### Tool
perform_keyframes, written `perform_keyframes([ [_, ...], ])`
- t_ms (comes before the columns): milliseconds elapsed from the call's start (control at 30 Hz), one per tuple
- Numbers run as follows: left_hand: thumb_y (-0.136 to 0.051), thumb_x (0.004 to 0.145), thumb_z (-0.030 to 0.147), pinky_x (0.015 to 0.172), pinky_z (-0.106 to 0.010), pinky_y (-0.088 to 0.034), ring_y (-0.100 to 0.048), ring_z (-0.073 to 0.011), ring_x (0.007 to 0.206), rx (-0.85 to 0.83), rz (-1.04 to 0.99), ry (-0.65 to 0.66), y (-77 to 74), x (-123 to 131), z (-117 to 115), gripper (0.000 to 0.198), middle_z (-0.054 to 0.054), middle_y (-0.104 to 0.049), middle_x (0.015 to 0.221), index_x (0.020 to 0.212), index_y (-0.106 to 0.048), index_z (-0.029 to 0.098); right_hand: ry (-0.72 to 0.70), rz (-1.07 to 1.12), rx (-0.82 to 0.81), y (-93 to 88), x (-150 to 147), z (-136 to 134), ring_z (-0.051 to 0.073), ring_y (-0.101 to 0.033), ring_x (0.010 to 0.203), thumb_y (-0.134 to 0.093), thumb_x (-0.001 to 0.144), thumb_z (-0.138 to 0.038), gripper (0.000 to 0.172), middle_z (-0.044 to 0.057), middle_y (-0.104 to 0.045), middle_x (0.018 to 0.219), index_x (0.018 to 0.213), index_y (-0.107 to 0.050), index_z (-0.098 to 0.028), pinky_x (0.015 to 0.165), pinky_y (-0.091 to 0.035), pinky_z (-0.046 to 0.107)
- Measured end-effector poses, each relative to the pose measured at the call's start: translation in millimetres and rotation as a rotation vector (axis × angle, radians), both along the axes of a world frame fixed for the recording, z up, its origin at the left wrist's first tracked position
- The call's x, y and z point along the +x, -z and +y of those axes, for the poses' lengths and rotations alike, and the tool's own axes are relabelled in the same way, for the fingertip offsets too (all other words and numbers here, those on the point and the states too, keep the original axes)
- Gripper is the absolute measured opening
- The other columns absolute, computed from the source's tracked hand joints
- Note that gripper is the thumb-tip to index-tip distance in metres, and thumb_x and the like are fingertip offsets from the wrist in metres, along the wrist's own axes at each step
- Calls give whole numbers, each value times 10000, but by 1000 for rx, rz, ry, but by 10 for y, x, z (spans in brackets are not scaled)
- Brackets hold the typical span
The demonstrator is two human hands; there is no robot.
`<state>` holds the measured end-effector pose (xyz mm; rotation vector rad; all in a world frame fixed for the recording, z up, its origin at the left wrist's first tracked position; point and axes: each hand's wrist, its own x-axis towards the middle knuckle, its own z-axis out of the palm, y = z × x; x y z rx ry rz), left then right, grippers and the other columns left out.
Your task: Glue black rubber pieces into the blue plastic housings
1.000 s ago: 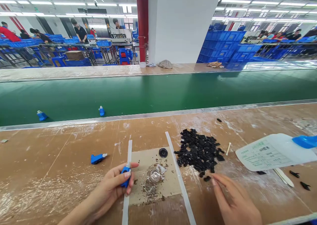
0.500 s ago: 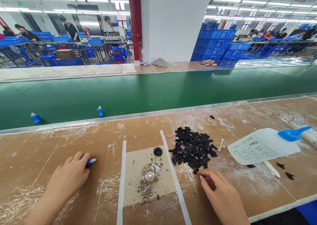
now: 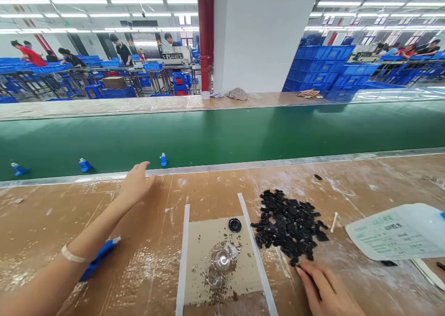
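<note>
My left hand [image 3: 136,182] stretches forward to the near rail of the green conveyor belt [image 3: 243,130], fingers extended and empty. Three small blue parts stand on the belt: one [image 3: 163,159] just right of the hand, another [image 3: 84,165] left of it, a third [image 3: 19,169] at far left. A further blue part [image 3: 100,256] lies on the table under my forearm. My right hand [image 3: 327,292] rests at the near edge of the pile of black pieces [image 3: 288,223], fingers pressed together on the table; what they hold is hidden.
A cardboard pad [image 3: 222,260] between two white strips carries a clear round piece [image 3: 222,259], crumbs and a black cap [image 3: 235,224]. A white bottle with a label [image 3: 396,235] lies at right, beside a white stick [image 3: 334,221]. People work at blue crates beyond the belt.
My left hand carried a blue part left across the table, then reached forward to the belt and is now empty; a third blue part stands on the belt. My right hand stayed by the pile.
</note>
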<state>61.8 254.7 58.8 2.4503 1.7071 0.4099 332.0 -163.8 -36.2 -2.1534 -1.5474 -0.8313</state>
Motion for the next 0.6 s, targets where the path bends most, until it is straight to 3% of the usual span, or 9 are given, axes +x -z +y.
perform_keyframes([
  [100,-564,838,372,983,-443,-409,-508,-324,1181,27,-44,-70,160,403,409,596,-218,-528,1278,1320,-410,58,-90,-123,-24,48,-3,-15,195,-676,742,-272,1014,-278,373,66,-698,840,940,-606,-129,729,-472,322],
  [167,-596,845,369,972,-470,-412,-528,-298,1141,12,-72,-89,241,575,584,506,-175,-565,1223,1249,-482,86,-108,-62,9,72,-21,-28,194,-679,749,-293,1011,-301,362,51,-710,850,951,-615,-147,743,-485,316],
  [233,-597,860,355,974,-487,-402,-535,-266,1115,-14,-106,-76,279,675,666,345,-114,-589,1175,1117,-570,126,-6,261,103,78,-58,-33,186,-682,756,-363,990,-405,345,40,-714,874,951,-624,-182,734,-512,294],
  [300,-583,870,347,964,-482,-403,-545,-248,1083,-46,-160,-48,274,722,663,258,-91,-605,1126,1014,-604,134,111,800,214,56,-100,-19,186,-683,725,-487,917,-511,340,39,-715,844,917,-637,-206,686,-547,285],
  [433,-572,822,352,898,-406,-432,-593,-252,969,-158,-308,39,168,730,422,284,-96,-655,986,981,-621,122,72,1765,609,-80,-147,78,170,-665,628,-762,687,-495,333,28,-714,749,833,-677,-209,549,-563,256],
  [500,-581,771,389,848,-365,-455,-621,-250,896,-250,-381,109,96,706,173,362,-79,-678,922,1023,-630,134,73,2035,801,-162,-155,135,140,-653,628,-856,569,-396,329,17,-718,765,797,-704,-214,527,-545,209],
  [600,-608,706,485,797,-338,-488,-644,-235,852,-394,-470,216,14,626,-334,489,-58,-704,930,1080,-636,172,73,2262,897,-240,-172,184,97,-624,607,-904,457,-289,347,8,-718,785,747,-727,-217,513,-517,155],
])
